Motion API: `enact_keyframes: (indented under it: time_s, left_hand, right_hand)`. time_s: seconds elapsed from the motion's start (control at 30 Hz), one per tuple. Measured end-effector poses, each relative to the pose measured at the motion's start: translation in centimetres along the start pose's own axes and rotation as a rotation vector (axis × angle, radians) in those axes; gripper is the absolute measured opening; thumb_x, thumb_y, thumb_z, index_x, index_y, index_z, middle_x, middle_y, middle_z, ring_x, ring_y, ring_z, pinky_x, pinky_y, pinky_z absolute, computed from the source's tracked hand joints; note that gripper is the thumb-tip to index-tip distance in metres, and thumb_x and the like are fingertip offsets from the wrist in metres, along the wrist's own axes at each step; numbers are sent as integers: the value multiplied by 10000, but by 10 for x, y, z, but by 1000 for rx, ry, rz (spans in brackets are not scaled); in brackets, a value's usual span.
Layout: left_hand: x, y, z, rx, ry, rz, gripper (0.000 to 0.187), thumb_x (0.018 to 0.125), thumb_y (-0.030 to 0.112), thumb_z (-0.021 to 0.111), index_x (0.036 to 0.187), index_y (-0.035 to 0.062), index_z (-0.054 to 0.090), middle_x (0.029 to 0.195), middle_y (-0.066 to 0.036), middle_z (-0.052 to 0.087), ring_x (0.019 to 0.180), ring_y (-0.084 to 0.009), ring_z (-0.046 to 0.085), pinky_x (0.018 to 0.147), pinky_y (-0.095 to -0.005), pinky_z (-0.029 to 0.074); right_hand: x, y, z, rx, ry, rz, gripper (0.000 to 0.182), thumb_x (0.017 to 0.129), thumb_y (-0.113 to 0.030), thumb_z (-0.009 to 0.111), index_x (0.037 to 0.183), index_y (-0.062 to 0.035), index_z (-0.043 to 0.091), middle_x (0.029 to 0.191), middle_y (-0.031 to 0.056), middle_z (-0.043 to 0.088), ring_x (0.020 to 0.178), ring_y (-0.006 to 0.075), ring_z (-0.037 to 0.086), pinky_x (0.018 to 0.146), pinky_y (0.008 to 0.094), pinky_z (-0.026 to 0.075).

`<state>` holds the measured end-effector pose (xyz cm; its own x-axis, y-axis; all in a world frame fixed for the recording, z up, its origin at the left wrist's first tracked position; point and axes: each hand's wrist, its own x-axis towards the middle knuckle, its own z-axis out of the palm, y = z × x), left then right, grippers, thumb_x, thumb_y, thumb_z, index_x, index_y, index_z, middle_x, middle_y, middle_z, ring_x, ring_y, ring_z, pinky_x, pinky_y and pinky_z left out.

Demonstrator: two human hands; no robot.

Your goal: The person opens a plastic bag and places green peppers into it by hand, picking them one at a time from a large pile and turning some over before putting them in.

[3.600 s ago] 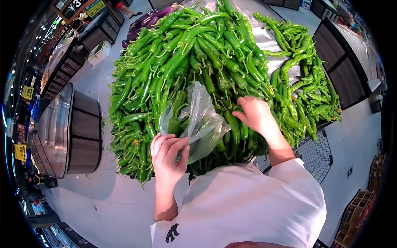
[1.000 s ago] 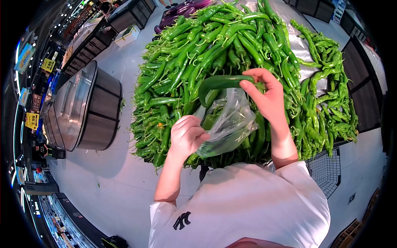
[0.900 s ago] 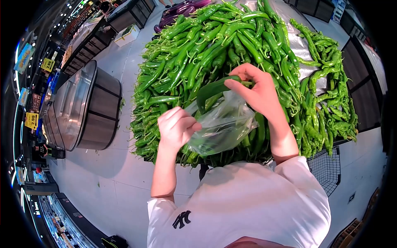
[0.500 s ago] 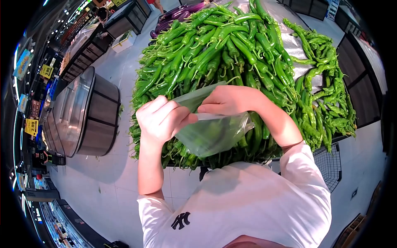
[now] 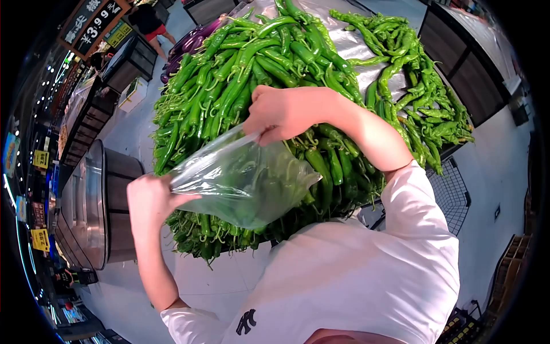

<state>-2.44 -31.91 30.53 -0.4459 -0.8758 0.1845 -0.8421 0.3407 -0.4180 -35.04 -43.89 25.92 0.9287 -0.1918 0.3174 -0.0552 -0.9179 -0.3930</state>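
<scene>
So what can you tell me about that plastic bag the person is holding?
The plastic bag is thin, clear and crinkled, with a glossy sheen. It is stretched wide between both hands: the left hand grips one edge of its mouth, the right hand pinches the opposite edge higher up. Its belly sags toward the person's white shirt. Green peppers show dimly through the film, though which lie inside is hard to tell. It hangs over the near edge of the heaped pepper display.
</scene>
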Motion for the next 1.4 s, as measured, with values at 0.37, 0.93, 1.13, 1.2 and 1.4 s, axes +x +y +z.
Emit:
enact_keyframes:
  time_s: [0.37,0.93,1.13,1.2,1.4]
  left_hand:
    - [-12,5,22,-322,198,21,577,683,596,785,620,69,559,538,-33,521,525,-246,519,505,-361,435]
    - [-1,73,29,-610,56,256,478,726,261,822,1116,46,650,1081,-99,661,1153,-293,598,1161,-525,332]
    - [4,72,16,-632,167,207,487,699,207,827,1129,62,649,1143,-79,658,1240,-317,557,1168,-544,311]
    - [2,73,12,-661,192,171,474,670,165,824,1103,65,659,1165,-69,664,1267,-326,548,1170,-562,288]
    - [-18,77,20,-798,386,88,378,681,94,791,1043,78,683,1121,-66,694,1248,-336,566,1144,-571,308]
  right_hand:
    - [-42,15,11,81,79,92,121,769,-96,672,869,-28,658,864,83,655,894,297,607,815,423,468]
    - [-94,-4,75,-45,575,713,320,897,-219,686,1153,-35,626,957,147,642,908,336,643,804,427,525]
    - [-90,7,125,-568,301,893,641,820,-320,763,1372,-100,522,1101,156,565,952,336,626,802,424,527]
    - [-87,13,130,-603,353,875,595,830,-271,747,1365,-113,538,1095,154,558,933,332,618,786,419,528]
    - [-100,-16,76,-406,843,777,321,880,-49,668,1201,-56,648,945,163,613,838,352,624,721,407,529]
